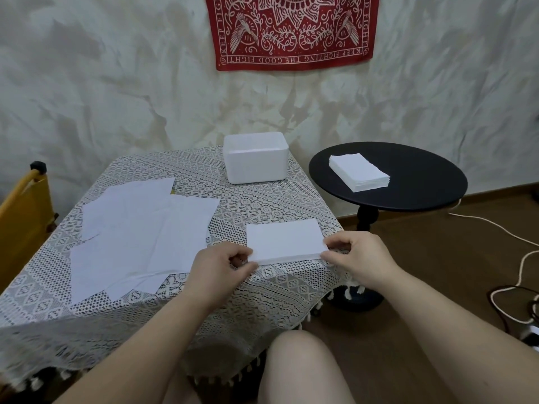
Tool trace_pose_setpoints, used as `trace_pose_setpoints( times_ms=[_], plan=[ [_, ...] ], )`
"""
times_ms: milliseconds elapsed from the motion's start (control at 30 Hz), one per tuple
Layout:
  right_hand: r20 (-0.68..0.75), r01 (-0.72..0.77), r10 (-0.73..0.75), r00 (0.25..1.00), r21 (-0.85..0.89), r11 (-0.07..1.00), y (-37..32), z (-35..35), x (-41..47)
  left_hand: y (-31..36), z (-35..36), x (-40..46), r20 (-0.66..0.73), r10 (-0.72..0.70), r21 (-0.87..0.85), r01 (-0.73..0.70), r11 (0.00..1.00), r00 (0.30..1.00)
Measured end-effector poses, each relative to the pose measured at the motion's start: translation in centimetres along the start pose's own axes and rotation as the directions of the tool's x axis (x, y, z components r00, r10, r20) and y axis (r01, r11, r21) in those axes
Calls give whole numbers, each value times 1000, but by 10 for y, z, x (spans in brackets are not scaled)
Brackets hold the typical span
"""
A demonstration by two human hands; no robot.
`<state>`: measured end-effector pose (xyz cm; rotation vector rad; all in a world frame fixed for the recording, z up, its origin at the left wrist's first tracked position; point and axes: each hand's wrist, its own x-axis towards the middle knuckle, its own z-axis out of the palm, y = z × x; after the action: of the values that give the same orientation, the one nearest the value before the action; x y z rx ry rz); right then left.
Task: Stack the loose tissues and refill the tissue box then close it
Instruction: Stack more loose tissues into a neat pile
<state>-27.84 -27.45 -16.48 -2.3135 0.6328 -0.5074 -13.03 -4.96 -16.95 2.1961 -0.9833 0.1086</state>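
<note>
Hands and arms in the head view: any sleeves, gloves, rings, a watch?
None visible. The left hand and right hand are bare, without gloves, rings or a watch that I can see. Both forearms are uncovered to the frame's lower edge; no sleeve shows.

I hold a small squared stack of folded tissues, white and flat on the lace tablecloth, at its near right corner. My left hand pinches the stack's near left corner; my right hand pinches its near right corner. Loose tissues, unfolded and overlapping, lie spread flat on the cloth's left half. The tissue box, white with rounded corners, stands upright and open-topped at the cloth's far edge. A second neat tissue stack lies off the cloth to its right, on the round black table.
</note>
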Motion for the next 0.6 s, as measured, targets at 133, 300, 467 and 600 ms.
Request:
trace_pose_setpoints(
  times_ms=[133, 300, 467, 600],
  plan=[
    [-4, 1, -1, 1000, 14, 1000, 1, 1, 0, 0, 1, 0, 3, -12, -3, 12, 1000, 1000],
    [-9, 9, -9, 1000, 3, 1000, 1, 1, -1, -1, 1, 1, 21, -20, -15, 20, 1000, 1000],
    [-4, 24, -24, 1000, -13, 1000, 0, 1, -2, 1, 0, 1, 21, -16, -12, 16, 1000, 1000],
    [3, 85, -85, 996, -85, 993, -1, 1, -4, 0, -1, 3, 22, -7, 15, 7, 1000, 1000]
  ],
)
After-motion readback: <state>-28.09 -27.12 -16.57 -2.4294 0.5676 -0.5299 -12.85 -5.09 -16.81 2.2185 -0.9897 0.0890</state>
